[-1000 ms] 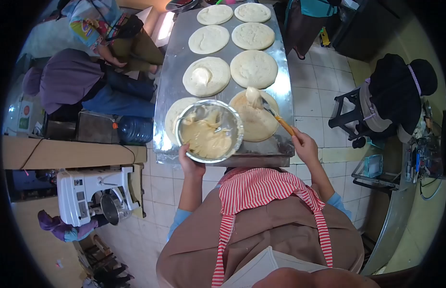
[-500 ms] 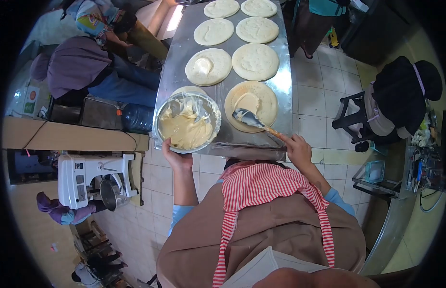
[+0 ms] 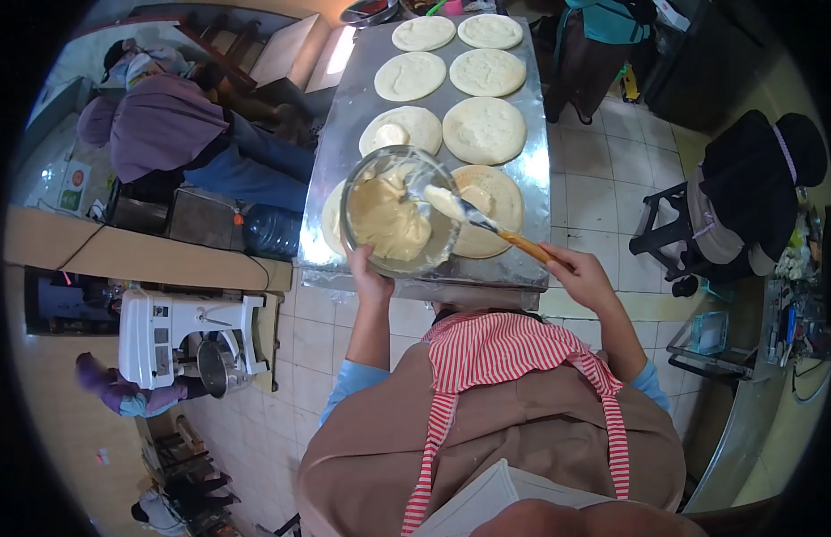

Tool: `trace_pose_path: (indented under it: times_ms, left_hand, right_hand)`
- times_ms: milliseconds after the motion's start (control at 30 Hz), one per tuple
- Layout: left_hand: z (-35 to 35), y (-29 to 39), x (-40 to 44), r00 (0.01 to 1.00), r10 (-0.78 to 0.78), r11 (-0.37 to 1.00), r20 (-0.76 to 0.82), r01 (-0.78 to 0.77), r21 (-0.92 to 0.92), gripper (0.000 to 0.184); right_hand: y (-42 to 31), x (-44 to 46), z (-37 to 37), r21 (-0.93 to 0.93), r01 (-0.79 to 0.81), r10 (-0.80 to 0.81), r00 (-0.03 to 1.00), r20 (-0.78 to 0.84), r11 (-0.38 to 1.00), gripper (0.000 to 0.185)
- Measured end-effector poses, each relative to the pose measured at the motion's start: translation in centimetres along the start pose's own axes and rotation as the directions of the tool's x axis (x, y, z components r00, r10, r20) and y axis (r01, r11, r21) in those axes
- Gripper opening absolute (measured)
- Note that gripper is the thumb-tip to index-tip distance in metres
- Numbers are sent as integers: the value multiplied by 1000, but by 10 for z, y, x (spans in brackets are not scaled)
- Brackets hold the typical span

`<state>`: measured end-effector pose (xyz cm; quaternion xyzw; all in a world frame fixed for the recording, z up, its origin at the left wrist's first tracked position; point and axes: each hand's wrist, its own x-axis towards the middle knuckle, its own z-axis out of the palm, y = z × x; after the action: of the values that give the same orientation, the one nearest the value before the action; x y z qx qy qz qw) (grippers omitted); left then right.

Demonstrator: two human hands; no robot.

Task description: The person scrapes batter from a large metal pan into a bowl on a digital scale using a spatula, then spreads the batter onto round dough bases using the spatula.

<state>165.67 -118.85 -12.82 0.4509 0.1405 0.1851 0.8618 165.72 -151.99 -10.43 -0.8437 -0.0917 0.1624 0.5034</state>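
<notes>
My left hand grips the near rim of a see-through bowl of thick, pale-tan cream, raised over the metal table. In my right hand is the handle of a wooden-handled spoon. Its head, loaded with cream, is over the bowl's right side. Partly behind the spoon and bowl lies a flat round cake base with a patch of cream on top. Another round base is mostly hidden by the bowl. Farther up, a third base carries a dollop of cream.
Several plain round bases lie in two columns on the metal table. A person bends at the left; another stands beyond the table's right side. A white stand mixer is at lower left, and a covered stool at right.
The bowl has moved right and up over the table. My right hand has lifted the spoon from the nearest right base to the bowl, and cream now sits on its head.
</notes>
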Motion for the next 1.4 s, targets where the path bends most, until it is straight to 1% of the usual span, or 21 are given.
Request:
trace_pose_path:
  times_ms: [33,67,100,133,167,233,300,333,400,433,467,500,533,667,733,833,1000,1167,1300,1367,1400]
  left_hand:
    - [4,-3,-1,996,24,1000,83,-24,1,58]
    - [10,-2,-3,991,-1,1000,134,-3,26,78]
    - [20,2,-5,990,3,1000,139,-6,25,78]
    - [32,7,-8,961,107,973,256,-154,174,82]
    - [43,11,-11,905,187,903,382,-312,297,86]
    - [56,17,-18,906,155,915,393,-282,289,89]
    - [62,19,-21,891,117,931,439,-252,263,88]
    - [65,20,-20,897,95,938,431,-226,264,88]
    - [60,16,-15,902,78,949,425,-197,244,87]
    - [57,13,-12,905,59,960,420,-168,225,85]
    - [51,7,-9,905,61,959,420,-169,225,85]
    - [43,1,-8,925,-25,989,380,-34,147,83]
    - [37,-4,-5,930,-116,993,348,101,62,80]
    - [29,-16,11,939,-189,981,288,192,17,75]
    - [22,-24,24,954,-188,978,232,203,-44,51]
    - [43,-4,32,951,-280,955,129,289,-60,50]
    - [62,12,56,897,-422,891,135,437,-123,50]
    - [67,7,81,865,-475,861,162,494,-116,50]
    - [56,14,89,831,-546,827,105,555,-91,52]
    - [42,22,94,815,-571,809,95,579,-102,53]
    - [33,26,97,824,-561,818,83,567,-103,53]
  right_hand:
    - [-10,0,4,2,2,-2,1000,-6,1000,37]
    - [-21,-1,9,-267,49,-79,992,-99,962,36]
    - [-26,-1,12,-520,65,-176,970,-168,852,35]
    - [-25,-1,13,-520,66,-179,969,-170,852,35]
    - [-22,0,14,-472,85,-177,972,-155,878,34]
    - [-11,1,15,-424,106,-178,975,-134,899,33]
    - [4,3,17,-8,-50,50,999,21,999,32]
    - [9,6,24,-12,-51,51,998,24,999,32]
    - [14,6,39,237,-20,1,997,82,971,31]
    - [15,5,43,236,-19,-1,997,83,972,31]
    - [9,5,48,390,-132,84,987,139,911,31]
    - [-1,7,51,526,-245,157,966,208,814,31]
    - [-14,7,51,557,-307,204,949,240,772,32]
    - [-15,21,54,609,-378,229,922,311,697,35]
    - [-14,28,55,674,-425,210,901,380,605,37]
    - [-24,38,56,695,-447,227,893,390,564,39]
    - [-41,62,52,775,-420,156,905,396,472,41]
    - [-60,91,37,816,-330,172,944,282,475,42]
    - [-56,115,24,755,-221,297,954,36,618,40]
    - [-37,131,25,489,-119,294,908,-299,864,35]
    - [-20,142,28,238,-79,182,874,-450,968,29]
